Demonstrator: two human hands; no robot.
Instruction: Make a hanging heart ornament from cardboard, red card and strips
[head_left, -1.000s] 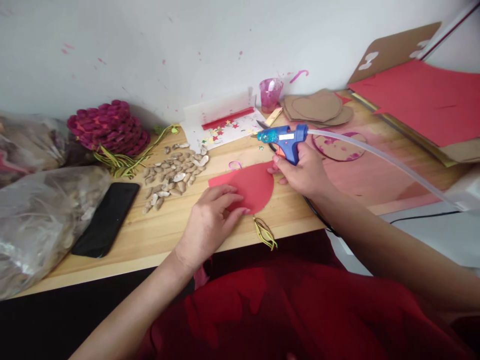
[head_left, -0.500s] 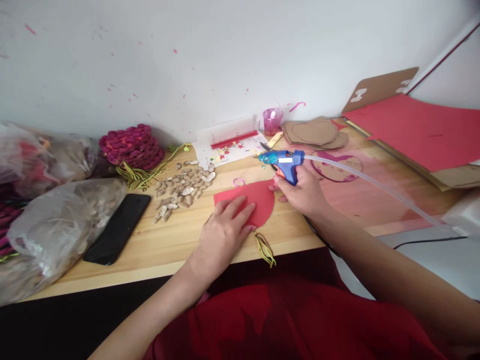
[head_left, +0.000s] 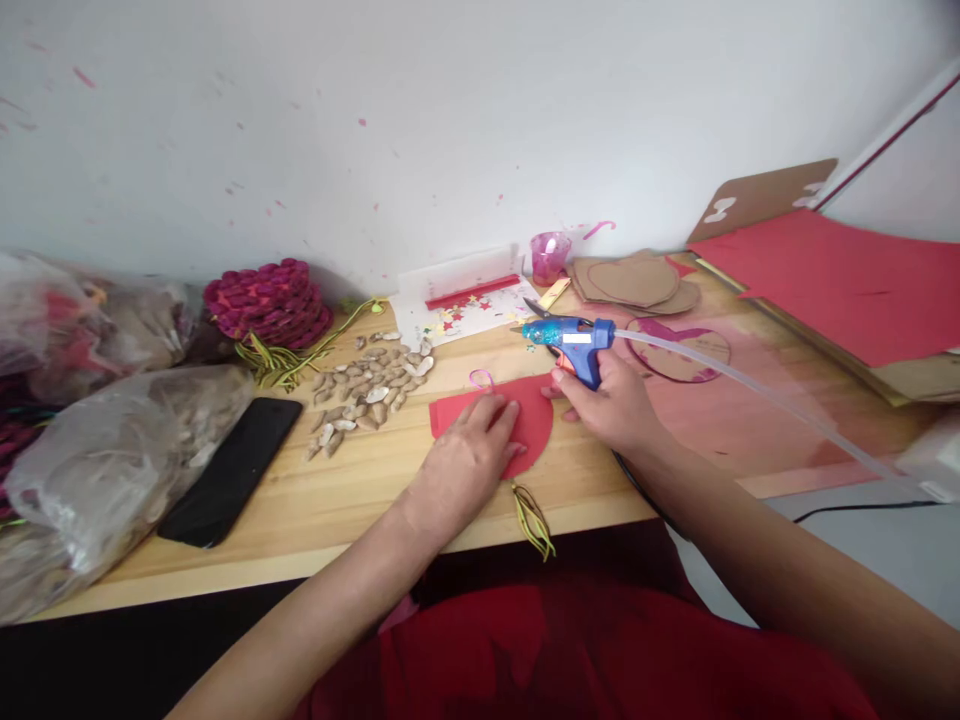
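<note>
A red half-round paper piece lies on the wooden table. My left hand rests flat on it with the fingers stretched out. My right hand is closed around the grip of a blue glue gun, held just above the paper's right edge with its nozzle pointing left. A long clear glue stick runs out of the gun's back to the right. A small purple loop lies beside the paper's top edge.
A pile of pale seeds, a black phone, a magenta woven ball and plastic bags sit left. Scissors, a pink cup, a star sheet, cardboard hearts and red paper sheets lie behind and right.
The view has tilted up, so everything sits lower in the frame. My left hand has slid further onto the red paper. The glue gun stays in my right hand by the paper's edge.
</note>
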